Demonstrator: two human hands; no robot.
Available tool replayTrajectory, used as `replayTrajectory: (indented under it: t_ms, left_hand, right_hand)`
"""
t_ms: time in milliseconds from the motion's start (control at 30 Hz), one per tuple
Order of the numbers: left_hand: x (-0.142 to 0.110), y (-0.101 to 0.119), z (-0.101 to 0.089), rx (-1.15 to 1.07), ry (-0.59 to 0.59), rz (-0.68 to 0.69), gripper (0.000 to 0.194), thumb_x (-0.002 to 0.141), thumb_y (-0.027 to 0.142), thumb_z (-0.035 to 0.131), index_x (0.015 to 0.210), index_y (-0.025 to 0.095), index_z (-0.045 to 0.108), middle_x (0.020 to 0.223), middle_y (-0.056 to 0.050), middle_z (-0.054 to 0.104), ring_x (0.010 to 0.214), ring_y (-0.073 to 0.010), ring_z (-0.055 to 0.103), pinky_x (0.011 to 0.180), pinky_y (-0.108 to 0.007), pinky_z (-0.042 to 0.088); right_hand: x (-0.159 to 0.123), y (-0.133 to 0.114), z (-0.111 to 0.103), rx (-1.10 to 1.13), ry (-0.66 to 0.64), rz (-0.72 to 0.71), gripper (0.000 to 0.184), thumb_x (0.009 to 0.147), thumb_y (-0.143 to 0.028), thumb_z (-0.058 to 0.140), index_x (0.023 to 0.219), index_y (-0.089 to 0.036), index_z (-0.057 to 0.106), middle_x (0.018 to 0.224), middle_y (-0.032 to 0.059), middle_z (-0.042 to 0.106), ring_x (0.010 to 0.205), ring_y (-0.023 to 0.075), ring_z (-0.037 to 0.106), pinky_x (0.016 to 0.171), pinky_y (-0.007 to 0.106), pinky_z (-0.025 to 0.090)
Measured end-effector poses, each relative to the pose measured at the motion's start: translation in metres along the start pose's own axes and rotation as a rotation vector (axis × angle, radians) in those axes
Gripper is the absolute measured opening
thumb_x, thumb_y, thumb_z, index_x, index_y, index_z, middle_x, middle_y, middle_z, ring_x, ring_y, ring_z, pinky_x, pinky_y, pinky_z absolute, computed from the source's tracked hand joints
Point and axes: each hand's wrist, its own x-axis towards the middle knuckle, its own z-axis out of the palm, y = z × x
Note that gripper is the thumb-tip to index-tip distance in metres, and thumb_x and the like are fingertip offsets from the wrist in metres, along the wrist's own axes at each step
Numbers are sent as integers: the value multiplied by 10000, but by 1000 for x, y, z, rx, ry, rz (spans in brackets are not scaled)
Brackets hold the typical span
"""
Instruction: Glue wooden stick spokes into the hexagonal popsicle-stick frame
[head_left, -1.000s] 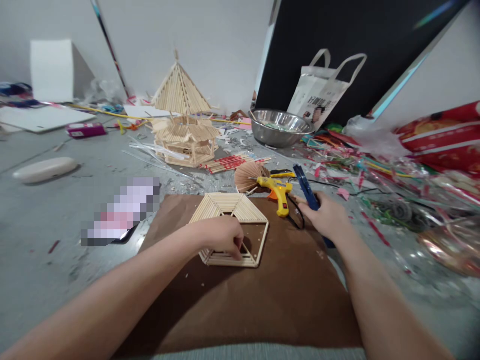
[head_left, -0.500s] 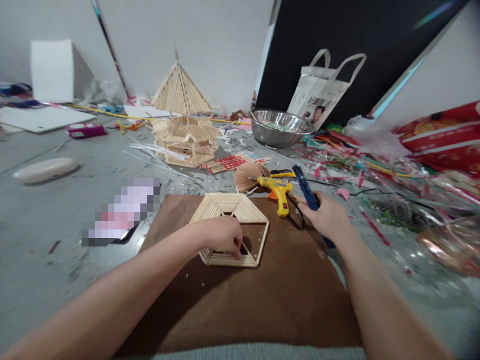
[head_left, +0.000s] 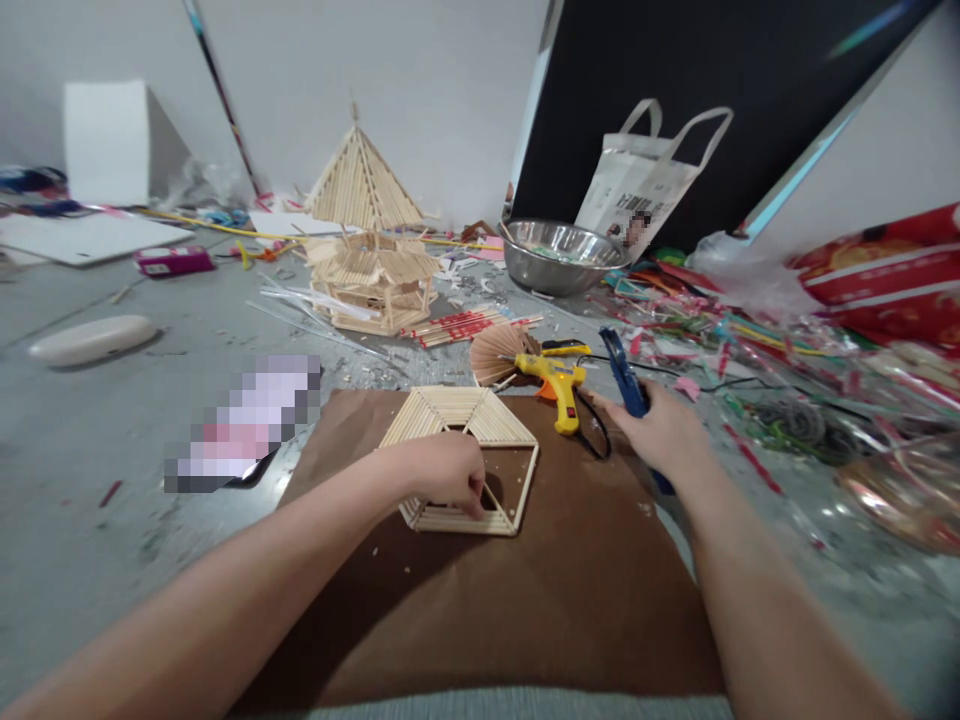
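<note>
My left hand [head_left: 450, 470]: fingers curled, tips at the near edge of the hexagonal pale-wood stick frame [head_left: 504, 418]; pinching, I cannot tell.
My right hand [head_left: 669, 430]: clamped on a long dark-blue tool [head_left: 624, 372].
Frame's place: on the brown sheet [head_left: 540, 620].
Since earlier: my right hand and tool shifted slightly rightward.

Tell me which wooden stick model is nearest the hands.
The low, pale, hexagonal wooden frame on the brown sheet, beneath the left hand; the pale, tiered wooden pavilion stands farther back.
</note>
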Motion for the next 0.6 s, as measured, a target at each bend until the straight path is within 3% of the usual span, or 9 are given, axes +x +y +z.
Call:
replayTrajectory:
  t_ms: [233, 400, 600]
  left_hand:
    - [1, -1, 2, 2, 1, 15, 219, 596, 347, 567, 659, 164, 669, 583, -13, 617, 495, -87, 468, 445, -188, 279]
    - [0, 0, 1, -12, 4, 14, 221, 605, 345, 561, 670, 165, 671, 608, -20, 628, 507, -88, 479, 457, -186, 289]
    - [0, 0, 1, -2, 13, 28, 206, 602, 333, 567, 666, 167, 673, 601, -15, 626, 504, -85, 472, 459, -183, 289]
  right_hand:
    - [10, 23, 6, -64, -49, 138, 701, 635, -655, 342, 1032, -95, 488, 915, 200, 565, 833, 331, 546, 601, 380, 411]
    - [15, 40, 16, -120, -122, 335, 862, 592, -696, 340, 1167, -55, 385, 1044, 272, 487, 936, 390, 487, 673, 468, 386]
    - [16, 44, 25, -170, -117, 395, 844, 591, -682, 368, 1158, -59, 413, 1123, 265, 445, 1021, 391, 420, 761, 490, 343]
